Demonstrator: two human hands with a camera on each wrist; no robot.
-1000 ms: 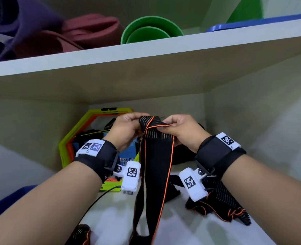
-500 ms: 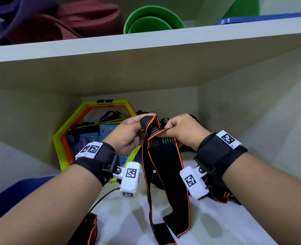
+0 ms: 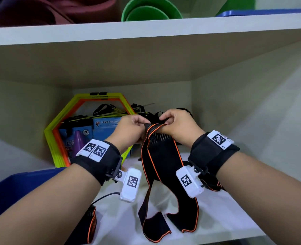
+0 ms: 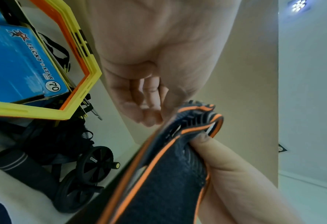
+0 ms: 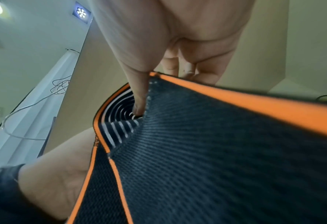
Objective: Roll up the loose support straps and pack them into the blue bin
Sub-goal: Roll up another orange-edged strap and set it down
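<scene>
A black support strap with orange edging (image 3: 161, 152) hangs from both hands above the white shelf (image 3: 121, 220). My left hand (image 3: 131, 129) pinches its top end from the left, and my right hand (image 3: 177, 124) pinches it from the right, with the end curled between them. The strap's two tails trail down onto the shelf. In the left wrist view the strap (image 4: 159, 181) has its rolled end beside my curled fingers (image 4: 139, 98). In the right wrist view my thumb presses into the strap (image 5: 206, 144). The blue bin (image 3: 13, 184) sits at lower left. Another strap (image 3: 90, 221) lies beside it.
A yellow and orange hexagonal frame (image 3: 58, 124) leans at the back left with blue boxes (image 3: 105, 125) inside it. Black gear, a foam handle and a wheel (image 4: 93, 162) lie at the back. The upper shelf board (image 3: 146, 29) overhangs close above the hands.
Both hands moved slightly forward and have turned the strap's top end over into a tighter curl. The hanging tails rose and shortened, and now show as two ends on the shelf.
</scene>
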